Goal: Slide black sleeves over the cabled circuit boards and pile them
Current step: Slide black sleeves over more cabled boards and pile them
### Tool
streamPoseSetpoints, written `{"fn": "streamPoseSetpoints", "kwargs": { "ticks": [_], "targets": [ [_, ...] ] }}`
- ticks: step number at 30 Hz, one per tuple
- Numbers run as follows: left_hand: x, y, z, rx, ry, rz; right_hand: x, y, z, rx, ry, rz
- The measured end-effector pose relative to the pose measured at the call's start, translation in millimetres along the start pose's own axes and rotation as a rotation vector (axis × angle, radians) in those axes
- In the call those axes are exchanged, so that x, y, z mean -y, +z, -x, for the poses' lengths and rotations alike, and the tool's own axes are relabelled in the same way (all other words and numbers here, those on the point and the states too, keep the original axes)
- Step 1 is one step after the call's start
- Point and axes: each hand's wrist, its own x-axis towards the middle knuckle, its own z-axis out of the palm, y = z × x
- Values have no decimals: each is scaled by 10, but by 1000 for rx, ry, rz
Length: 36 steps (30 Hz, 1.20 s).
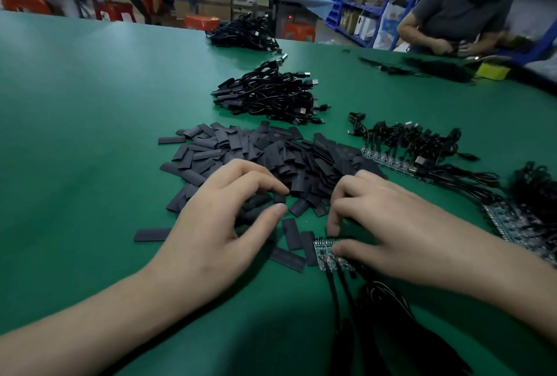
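Your right hand pinches the green cabled circuit boards, likely stiff and light, edgewise; whether your left hand holds a flimsy flat black sleeve is unclear.

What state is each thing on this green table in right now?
Left hand, curled over the sleeves, hold unclear.
Right hand, pinching the near boards.
Near boards, bare, cabled, no sleeve.
Sleeves, empty, loosely heaped.
Cable pile, sleeved, heaped.
Board row, bare, lined up.
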Motion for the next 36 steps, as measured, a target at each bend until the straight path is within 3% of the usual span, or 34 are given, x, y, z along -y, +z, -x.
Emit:
{"fn": "streamPoseSetpoints", "kwargs": {
  "ticks": [3, 7, 12, 20, 36],
  "targets": [
    [-19, -2, 25, 22, -11, 54, 69, -49, -86, -4, 94, -303],
    [-3, -13, 28, 93, -142, 359, 234, -25, -234, -93, 141, -632],
    [56, -27, -8, 19, -304, 620, 366, 219, -283, -205, 182, -958],
    [34, -19, -27, 31, -378, 665, 406, 325, -229, -286, 276, -1120],
    [15, -29, -80, 147, -432, 1048, 342, 249, -189, -114, 144, -1586]
  ]
}}
